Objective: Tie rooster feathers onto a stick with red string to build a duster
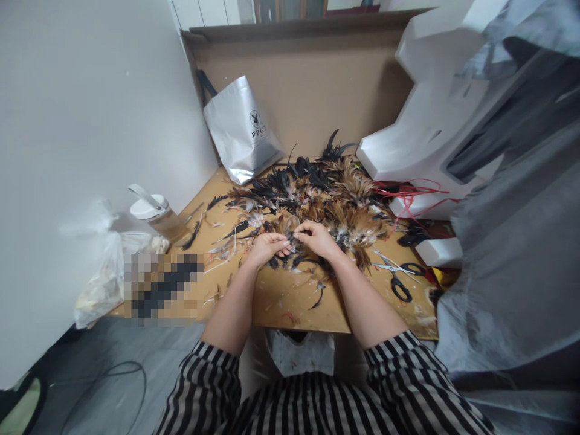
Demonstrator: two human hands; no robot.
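Head view: a broad, tangled heap of feathers (324,210) is spread across the middle of the table (296,302). Glossy black bunches are mixed with fanned tufts of brown and tan, paling to whitish fluff in places; curved black plumes are raised at the heap's 12 o'clock, and loose ones are scattered at 9 and 6. At the near edge, the left hand (270,246) is placed at 7 o'clock and the right hand (318,238) at 6, their fingertips nearly meeting. Both are narrowed to a pinch, but whether anything is held cannot be told. Farther out, scissors (395,268) with black handles are laid at 4 o'clock, red strings (410,194) are draped at 3, and a silver bag (247,139) is tilted between 10 and 11.
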